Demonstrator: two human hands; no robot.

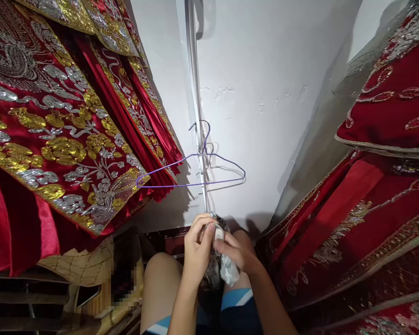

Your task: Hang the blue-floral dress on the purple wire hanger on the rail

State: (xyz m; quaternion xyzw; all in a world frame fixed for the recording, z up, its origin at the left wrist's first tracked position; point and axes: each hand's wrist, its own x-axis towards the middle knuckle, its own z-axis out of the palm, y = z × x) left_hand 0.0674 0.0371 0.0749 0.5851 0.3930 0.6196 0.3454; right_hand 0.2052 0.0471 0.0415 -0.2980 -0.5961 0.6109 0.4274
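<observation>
Low in the middle of the head view, both hands meet in front of my knees. My left hand [197, 244] is closed, its thumb and fingers pinching the upper end of a whitish, crumpled piece [229, 271] that could be thin fabric or plastic. Close beside it, my right hand [238, 253] has its fingers closed round the same piece, whose loose end hangs below them. Darker patterned material shows behind the hands, mostly hidden. Above them a purple wire hanger [167, 185] hangs with nothing on it from a pale upright stand [192, 79].
Red garments with gold and silver sequins [64, 151] hang at the left. More red embroidered garments [335, 223] hang at the right. A white wall [258, 60] stands ahead. At lower left are a quilted tan item [82, 263] and a phone-like dark rectangle [87, 295].
</observation>
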